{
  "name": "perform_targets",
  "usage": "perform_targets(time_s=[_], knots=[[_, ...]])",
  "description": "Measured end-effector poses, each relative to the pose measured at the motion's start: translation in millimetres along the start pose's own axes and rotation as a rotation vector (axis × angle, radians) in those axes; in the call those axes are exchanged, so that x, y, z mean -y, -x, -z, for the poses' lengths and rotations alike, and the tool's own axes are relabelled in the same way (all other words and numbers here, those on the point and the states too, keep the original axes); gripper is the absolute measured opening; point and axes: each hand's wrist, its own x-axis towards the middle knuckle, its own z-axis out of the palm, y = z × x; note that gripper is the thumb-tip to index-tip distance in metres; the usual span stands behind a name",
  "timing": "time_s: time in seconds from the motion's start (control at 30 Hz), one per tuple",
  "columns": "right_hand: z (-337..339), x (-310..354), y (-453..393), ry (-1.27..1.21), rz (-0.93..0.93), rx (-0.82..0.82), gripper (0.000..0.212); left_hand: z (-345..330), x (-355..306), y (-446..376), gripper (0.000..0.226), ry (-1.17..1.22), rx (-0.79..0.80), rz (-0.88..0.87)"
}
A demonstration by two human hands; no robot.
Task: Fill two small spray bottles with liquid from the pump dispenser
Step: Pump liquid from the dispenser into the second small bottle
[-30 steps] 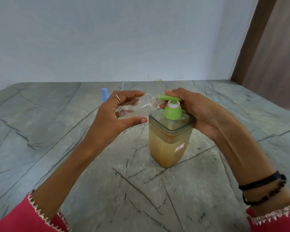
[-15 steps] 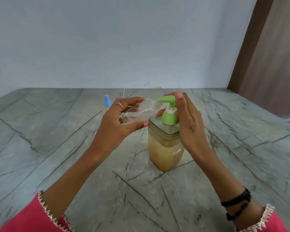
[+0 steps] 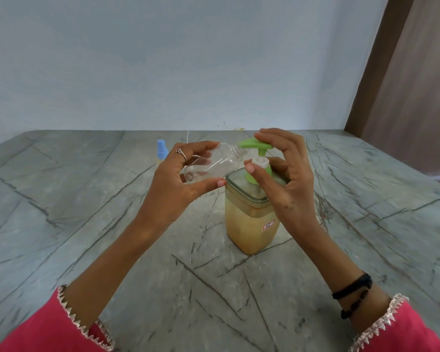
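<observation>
Holding clear bottle (image 3: 210,165) in your left hand (image 3: 178,184), fingers clamped; right hand (image 3: 286,179) fingers apart over green pump (image 3: 255,146); dispenser (image 3: 249,224) label unreadable.

Spray bottle (image 3: 211,165): clear, glossy plastic with a ribbed neck.
Pump dispenser (image 3: 250,219): clear glossy plastic body; pump head (image 3: 255,146) — smooth green plastic, matt.
Surface (image 3: 87,199): grey stone look, dark veins — smooth, faint sheen.
Sleeve (image 3: 48,329): pink cloth, metallic zigzag trim.
Wall (image 3: 188,59): matt, painted.

Bottle (image 3: 208,165) left of dispenser (image 3: 252,219) (touching spout)
</observation>
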Motion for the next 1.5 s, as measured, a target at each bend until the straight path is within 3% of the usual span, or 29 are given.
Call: perform_targets(time_s=[0.43, 0.63, 1.0, 1.2, 1.5], knots=[[-4.7, 1.1, -6.1, -0.037, -0.010, -0.107, 0.033, 1.1, 3.1, -1.4, 0.051, -0.021, 0.018, 0.014], [-3.5, -1.2, -7.4, 0.047, 0.024, -0.090, 0.023, 1.8, 3.9, -2.0, 0.052, -0.010, 0.031, 0.031], [-3.7, 2.0, -7.1, 0.047, 0.054, -0.073, 0.038, 1.3, 1.3, -1.0, 0.051, 0.035, 0.008, 0.034], [-2.7, -0.3, -12.1, 0.052, 0.011, -0.096, 0.021, -0.3, 5.4, -1.6, 0.050, 0.010, 0.013, 0.041], [-2.8, 0.4, -6.8, 0.060, 0.075, -0.057, 0.024, -0.2, 3.1, -1.4, 0.050, 0.017, 0.005, 0.038]])
